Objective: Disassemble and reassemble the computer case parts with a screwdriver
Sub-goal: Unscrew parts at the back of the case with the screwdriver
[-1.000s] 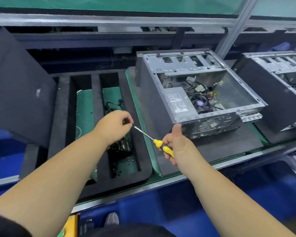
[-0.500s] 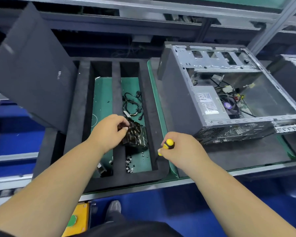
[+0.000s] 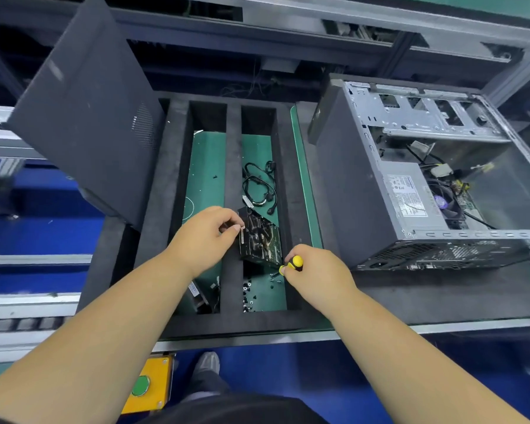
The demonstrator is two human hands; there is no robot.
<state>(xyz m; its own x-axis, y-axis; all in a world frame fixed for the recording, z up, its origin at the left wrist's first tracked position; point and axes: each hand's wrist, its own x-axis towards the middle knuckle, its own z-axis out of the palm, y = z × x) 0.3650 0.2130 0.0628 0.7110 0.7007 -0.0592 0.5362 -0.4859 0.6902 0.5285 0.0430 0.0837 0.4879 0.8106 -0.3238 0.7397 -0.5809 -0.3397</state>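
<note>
Head view: a black foam tray (image 3: 233, 185) with long compartments is seen at the middle of the green bench, and both hands are held over its right compartment. A dark circuit card (image 3: 262, 238) is propped tilted in that compartment, with a coiled black cable (image 3: 259, 186) lying beyond it and a scatter of small screws (image 3: 248, 296) on the green floor at the near end. The left hand (image 3: 207, 235) is curled, its thumb and fingertips pinched at the left edge of the card. The right hand (image 3: 315, 273) is closed round the yellow-and-black handle of the screwdriver (image 3: 292, 264), which is pointed down and left toward the near corner of the card; the shaft and tip are mostly hidden. The open computer case (image 3: 416, 191) is stood to the right of the tray on a dark mat, its interior with power supply and fan exposed. A black side panel (image 3: 86, 111) is leaned upright at the tray's left. A yellow box with a green button (image 3: 144, 384) is seen below the near bench edge.
</note>
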